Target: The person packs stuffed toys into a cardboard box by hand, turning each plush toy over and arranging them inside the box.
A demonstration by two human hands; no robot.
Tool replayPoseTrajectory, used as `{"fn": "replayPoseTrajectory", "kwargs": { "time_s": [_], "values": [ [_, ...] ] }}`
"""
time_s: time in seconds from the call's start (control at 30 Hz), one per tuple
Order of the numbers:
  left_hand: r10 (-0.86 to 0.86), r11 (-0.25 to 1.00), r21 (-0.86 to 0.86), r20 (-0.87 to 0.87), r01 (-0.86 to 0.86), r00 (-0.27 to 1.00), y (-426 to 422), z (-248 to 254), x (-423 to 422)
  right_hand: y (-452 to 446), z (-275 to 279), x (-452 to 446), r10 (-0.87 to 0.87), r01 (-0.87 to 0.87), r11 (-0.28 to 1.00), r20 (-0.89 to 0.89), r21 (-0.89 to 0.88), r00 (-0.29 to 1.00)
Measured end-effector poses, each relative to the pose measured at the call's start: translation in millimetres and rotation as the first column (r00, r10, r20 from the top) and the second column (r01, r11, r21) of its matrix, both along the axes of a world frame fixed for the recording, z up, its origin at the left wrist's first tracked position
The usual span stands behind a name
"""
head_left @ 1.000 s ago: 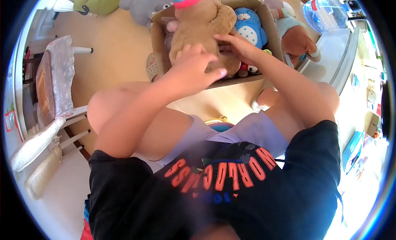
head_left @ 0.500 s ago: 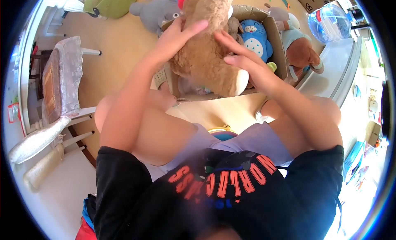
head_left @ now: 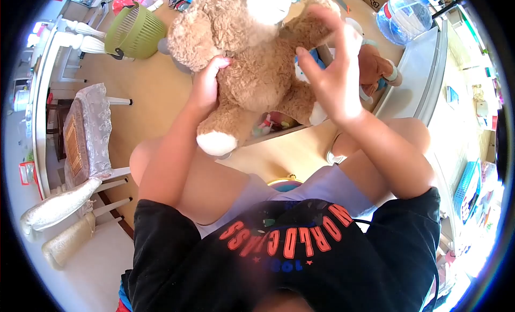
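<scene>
A brown teddy bear (head_left: 252, 78) with a white muzzle and pale foot pads hangs facing me over a cardboard box (head_left: 279, 135). My left hand (head_left: 209, 84) grips the bear's side below its arm, with the thumb pressed into the fur. Beside the bear's other arm, my right hand (head_left: 340, 70) is raised with its fingers spread; I see no firm hold there. The bear covers most of the box. Small colourful toys (head_left: 266, 123) show under it, along with part of a blue plush toy (head_left: 311, 62).
A brown plush toy (head_left: 373, 65) lies right of the box, near a large clear water bottle (head_left: 405, 17). A green basket (head_left: 137, 33) stands back left, with a lace-covered chair (head_left: 88, 135) nearer. My knees flank the box.
The teddy bear has turned upright to face me and shifted slightly left. My left hand has moved down to its side. My right hand has lifted from the fur and opened.
</scene>
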State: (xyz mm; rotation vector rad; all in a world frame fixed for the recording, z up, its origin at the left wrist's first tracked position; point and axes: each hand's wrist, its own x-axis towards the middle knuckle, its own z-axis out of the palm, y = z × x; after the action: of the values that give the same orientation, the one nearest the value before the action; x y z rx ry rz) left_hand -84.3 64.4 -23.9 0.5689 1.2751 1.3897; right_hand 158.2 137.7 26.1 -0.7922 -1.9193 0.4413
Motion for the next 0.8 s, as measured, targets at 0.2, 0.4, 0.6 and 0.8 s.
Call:
{"fn": "replayPoseTrajectory", "kwargs": {
  "time_s": [0.2,0.4,0.6,0.8],
  "values": [
    [0.018,0.999,0.036,0.121,-0.022,0.992,9.6,8.5,9.2,19.2,-4.3,0.1,0.021,-0.676,0.429,-0.741,-0.600,0.671],
    [-0.047,0.981,0.195,0.148,0.017,0.988,25.0,16.2,0.4,9.3,-3.6,3.0,0.182,-0.631,0.475,-0.633,-0.613,0.752],
    [0.219,0.945,0.255,-0.037,-0.203,0.975,38.6,16.4,1.1,11.7,-0.5,7.1,0.575,-0.625,0.570,-0.284,-0.533,0.767],
    [0.140,0.898,0.425,-0.041,-0.109,0.989,35.5,21.1,7.0,6.8,-13.1,10.8,0.556,-0.616,0.518,-0.314,-0.594,0.770]
  ]
}}
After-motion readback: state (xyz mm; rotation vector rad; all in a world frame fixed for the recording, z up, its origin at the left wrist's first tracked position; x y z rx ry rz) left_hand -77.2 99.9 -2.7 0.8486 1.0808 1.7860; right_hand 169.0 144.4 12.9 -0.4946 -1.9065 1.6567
